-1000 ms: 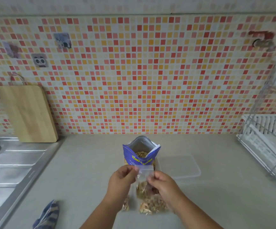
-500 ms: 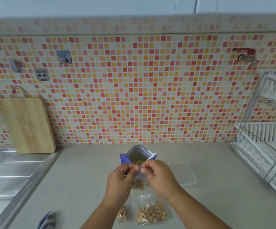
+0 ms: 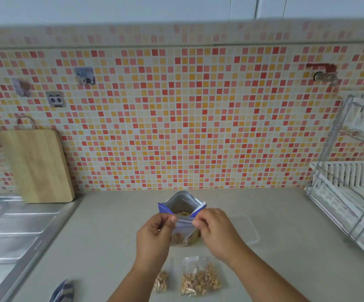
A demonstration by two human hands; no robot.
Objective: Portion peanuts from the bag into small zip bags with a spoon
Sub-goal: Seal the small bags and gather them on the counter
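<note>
A small clear zip bag (image 3: 182, 231) with peanuts in its bottom hangs in the air between my hands. My left hand (image 3: 155, 236) pinches its top left corner and my right hand (image 3: 217, 233) pinches its top right corner. Right behind it stands the blue peanut bag (image 3: 181, 203), open at the top with peanuts showing inside. Two filled zip bags lie flat on the counter below my hands, a larger one (image 3: 199, 277) and a smaller one (image 3: 161, 283) partly hidden by my left forearm. No spoon is in view.
A clear plastic lid (image 3: 247, 231) lies to the right of the peanut bag. A white dish rack (image 3: 350, 192) fills the right side. A steel sink drainboard (image 3: 13, 232) and a wooden cutting board (image 3: 38, 166) stand at the left. A blue striped cloth (image 3: 62, 292) lies at the bottom left.
My hands have lifted the zip bag off the counter and up in front of the peanut bag. My right hand slid from the middle of the top edge out to the right corner.
</note>
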